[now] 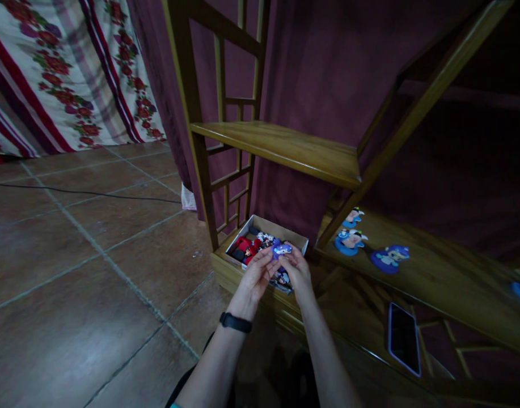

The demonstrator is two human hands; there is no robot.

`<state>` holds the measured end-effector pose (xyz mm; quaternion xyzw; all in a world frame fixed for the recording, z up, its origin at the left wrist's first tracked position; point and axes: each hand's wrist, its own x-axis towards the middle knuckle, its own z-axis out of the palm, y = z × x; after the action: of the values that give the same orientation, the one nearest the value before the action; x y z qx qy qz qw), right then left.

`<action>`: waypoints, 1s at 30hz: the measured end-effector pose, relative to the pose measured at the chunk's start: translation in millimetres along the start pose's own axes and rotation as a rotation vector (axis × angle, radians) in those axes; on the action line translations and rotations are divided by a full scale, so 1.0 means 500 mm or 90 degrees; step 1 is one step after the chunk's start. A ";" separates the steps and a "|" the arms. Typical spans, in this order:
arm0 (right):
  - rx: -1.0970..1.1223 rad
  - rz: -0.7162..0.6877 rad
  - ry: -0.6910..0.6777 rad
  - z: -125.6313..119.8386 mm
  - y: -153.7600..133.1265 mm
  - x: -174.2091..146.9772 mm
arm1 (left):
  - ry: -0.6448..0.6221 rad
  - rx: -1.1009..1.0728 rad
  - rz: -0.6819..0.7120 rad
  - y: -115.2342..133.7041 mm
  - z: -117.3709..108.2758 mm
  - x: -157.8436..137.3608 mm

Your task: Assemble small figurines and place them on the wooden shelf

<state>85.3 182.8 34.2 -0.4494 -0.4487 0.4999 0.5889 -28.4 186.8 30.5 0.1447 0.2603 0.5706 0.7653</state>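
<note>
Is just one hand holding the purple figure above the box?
No, the left hand and right hand both hold the purple figure above the box.

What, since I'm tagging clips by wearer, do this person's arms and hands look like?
The left hand and right hand are ungloved, the forearms bare. A slim black band rings the left wrist; the right wrist wears nothing visible. A teal sliver by the left arm may be a sleeve.
</note>
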 end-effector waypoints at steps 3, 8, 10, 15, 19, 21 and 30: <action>-0.009 -0.019 0.005 0.006 0.000 -0.001 | 0.017 -0.006 -0.006 -0.001 -0.002 0.002; -0.030 -0.054 0.008 0.006 0.014 0.004 | 0.033 -0.019 -0.013 -0.004 -0.006 0.006; -0.044 -0.057 0.014 0.002 0.021 0.007 | 0.028 -0.018 -0.020 -0.006 -0.010 0.009; -0.076 -0.071 0.014 -0.003 0.033 0.012 | 0.027 0.000 -0.035 -0.010 -0.016 0.015; -0.091 -0.081 0.029 -0.002 0.037 0.013 | 0.027 0.009 -0.032 -0.012 -0.017 0.016; -0.092 -0.084 0.034 -0.002 0.039 0.013 | 0.033 0.008 -0.019 -0.012 -0.015 0.014; -0.098 -0.072 0.032 -0.003 0.051 0.015 | 0.121 0.061 0.057 -0.012 0.014 0.003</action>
<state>82.7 192.8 9.6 -0.4797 -0.4956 0.4186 0.5908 -19.3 186.9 33.0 0.1375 0.3523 0.6022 0.7032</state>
